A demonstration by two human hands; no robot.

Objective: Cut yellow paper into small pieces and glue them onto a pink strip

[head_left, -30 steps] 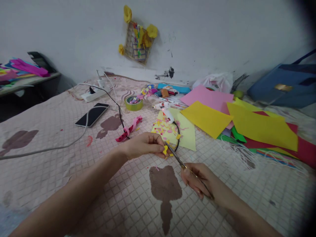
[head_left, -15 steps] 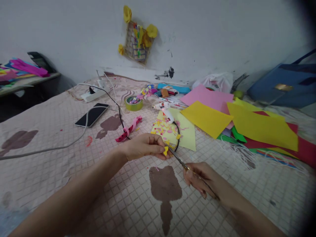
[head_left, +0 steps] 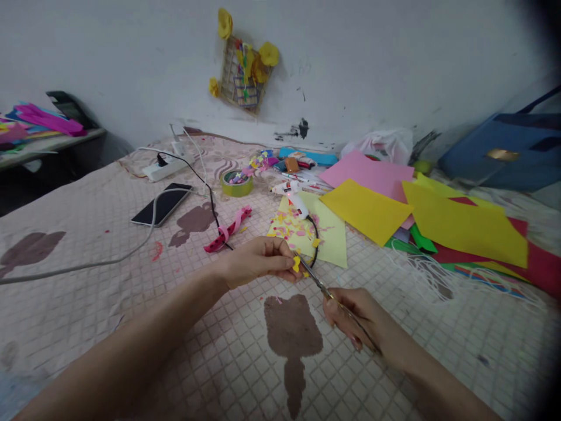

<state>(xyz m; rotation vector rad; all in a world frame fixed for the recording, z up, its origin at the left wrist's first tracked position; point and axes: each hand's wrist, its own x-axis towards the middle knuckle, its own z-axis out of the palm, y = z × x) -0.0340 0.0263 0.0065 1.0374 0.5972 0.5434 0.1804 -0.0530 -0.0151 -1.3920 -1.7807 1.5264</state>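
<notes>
A: Which way do the scissors (head_left: 312, 278) point, pls?

B: Up & left in the head view, tips by the L hand (head_left: 264, 259); long axis on a diagonal, handle end down to the R, inside the R hand (head_left: 353, 318)

A: And the grips?

B: R grip clenched round the handles, blades jutting fwd out of it. L grip pinching a yellow pc. (head_left: 297, 264) btwn thumb & fingers, the pc. poking out at the fingertips, right beside the blades; can't tell if they touch

A: Materials?

B: Scissors slim, shiny metal, w/ a golden glint near the handles. Yellow pc. small & flat w/ a curvy edge, exact material unclear. Patterned cloth (head_left: 210, 362) below, grid-textured w/ brown motifs

A: Nearby?

B: Pale yellow sheet (head_left: 333, 245) just beyond the L hand, strewn w/ pink & yellow scraps (head_left: 284, 227); white glue gun (head_left: 299, 206) at its far side, black cord (head_left: 316, 231) curling back twd the hands; dotted magenta strip (head_left: 215, 241) off to the L, pink band coiled round it
</notes>
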